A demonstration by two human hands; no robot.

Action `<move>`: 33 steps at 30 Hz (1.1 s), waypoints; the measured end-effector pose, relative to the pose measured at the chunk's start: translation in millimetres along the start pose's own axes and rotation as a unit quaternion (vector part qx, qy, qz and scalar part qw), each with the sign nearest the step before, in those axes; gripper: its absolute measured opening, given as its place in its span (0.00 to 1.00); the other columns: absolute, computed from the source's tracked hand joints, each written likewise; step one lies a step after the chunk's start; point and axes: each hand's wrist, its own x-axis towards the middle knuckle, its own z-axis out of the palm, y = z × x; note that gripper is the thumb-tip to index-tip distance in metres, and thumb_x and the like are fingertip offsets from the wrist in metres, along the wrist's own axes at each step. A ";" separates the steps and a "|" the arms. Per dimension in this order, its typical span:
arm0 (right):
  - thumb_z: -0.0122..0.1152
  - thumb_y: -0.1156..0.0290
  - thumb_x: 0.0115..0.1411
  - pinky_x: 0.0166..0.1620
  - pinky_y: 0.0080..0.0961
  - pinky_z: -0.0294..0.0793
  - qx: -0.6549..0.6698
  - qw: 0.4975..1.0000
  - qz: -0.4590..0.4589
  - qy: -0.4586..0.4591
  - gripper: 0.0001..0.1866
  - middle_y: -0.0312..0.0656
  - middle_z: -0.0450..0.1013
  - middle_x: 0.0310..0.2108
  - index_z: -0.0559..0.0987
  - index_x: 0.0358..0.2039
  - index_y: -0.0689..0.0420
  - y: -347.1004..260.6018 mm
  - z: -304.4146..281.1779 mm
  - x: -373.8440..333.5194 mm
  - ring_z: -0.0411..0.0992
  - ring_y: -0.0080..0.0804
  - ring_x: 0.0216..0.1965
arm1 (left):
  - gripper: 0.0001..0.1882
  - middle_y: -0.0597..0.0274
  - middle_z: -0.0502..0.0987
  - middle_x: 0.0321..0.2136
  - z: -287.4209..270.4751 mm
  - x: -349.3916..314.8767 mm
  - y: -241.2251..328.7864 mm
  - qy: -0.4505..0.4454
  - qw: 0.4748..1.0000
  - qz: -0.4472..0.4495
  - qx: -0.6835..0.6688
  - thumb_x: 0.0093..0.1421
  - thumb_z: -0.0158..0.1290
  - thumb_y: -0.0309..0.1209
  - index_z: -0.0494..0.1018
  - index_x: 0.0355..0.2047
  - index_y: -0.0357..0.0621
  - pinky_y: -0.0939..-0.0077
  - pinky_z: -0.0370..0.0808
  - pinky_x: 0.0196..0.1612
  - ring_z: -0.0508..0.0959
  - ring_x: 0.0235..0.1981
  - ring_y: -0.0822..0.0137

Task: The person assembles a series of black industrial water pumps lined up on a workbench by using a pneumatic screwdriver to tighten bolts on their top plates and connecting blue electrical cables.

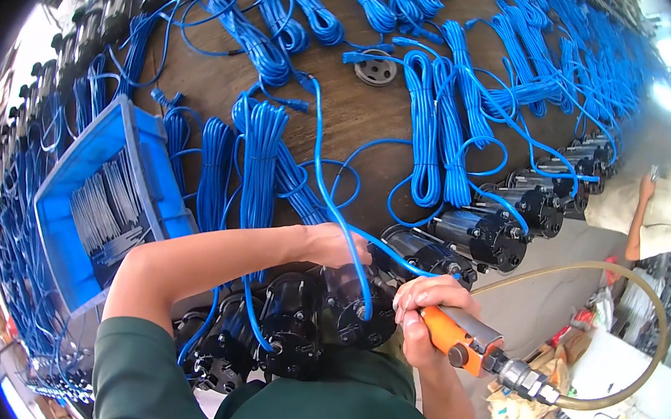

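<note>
Orange pneumatic screwdriver [462, 337], metal fitting and tan air hose at its rear, lies nearly level, tip toward a black motor [358, 299]. Motor lies at the worktop's near edge in a row of like units, blue cable [328, 200] trailing off it.

Along the near edge of the desk [346, 120] runs a row of motors [477, 234], curving off to the right. Cable bundles [262, 160] lie behind them, spread across the desk top. To the left sits a bin [85, 156] with metal rods [107, 212] in it. The left hand [337, 247] rests on a motor in front of the person; the right hand [423, 311], just beside it, grips an air tool [465, 340], its hose [637, 327] looping off right. Another person [666, 214] stands far right, off the desk.
</note>
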 end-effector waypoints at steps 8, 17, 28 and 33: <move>0.60 0.75 0.55 0.25 0.23 0.75 -0.024 1.000 0.002 0.004 0.14 0.46 0.70 0.30 0.70 0.41 0.64 4.0 10.0 -0.8 0.68 0.26 0.20 | 0.10 0.51 0.77 0.30 5.1 -26.2 1.8 0.094 0.991 0.005 0.092 0.49 0.59 0.24 0.76 0.34 0.39 0.58 0.77 0.45 0.78 0.43 0.49; 0.58 0.80 0.58 0.30 0.22 0.76 -0.013 0.999 -0.017 0.027 0.16 0.49 0.72 0.36 0.71 0.47 0.65 -45.6 17.0 -2.8 0.73 0.27 0.27 | 0.06 0.51 0.81 0.25 17.1 -59.6 15.0 0.004 0.996 -0.072 0.051 0.53 0.60 0.29 0.82 0.28 0.40 0.56 0.76 0.36 0.81 0.31 0.50; 0.61 0.82 0.46 0.25 0.21 0.77 -0.001 0.998 -0.036 -0.056 0.14 0.48 0.76 0.24 0.76 0.36 0.67 -47.0 71.5 -4.0 0.76 0.30 0.21 | 0.07 0.46 0.80 0.24 21.0 -63.4 19.5 0.100 0.991 -0.082 -0.020 0.51 0.60 0.28 0.80 0.26 0.36 0.55 0.76 0.32 0.80 0.28 0.46; 0.61 0.82 0.52 0.30 0.24 0.79 -0.022 0.986 -0.041 -0.159 0.12 0.46 0.73 0.29 0.73 0.38 0.64 -25.5 67.7 -5.1 0.76 0.30 0.25 | 0.06 0.45 0.79 0.23 22.2 -62.8 19.1 0.103 0.992 -0.067 -0.017 0.50 0.59 0.27 0.80 0.25 0.36 0.55 0.76 0.31 0.80 0.28 0.45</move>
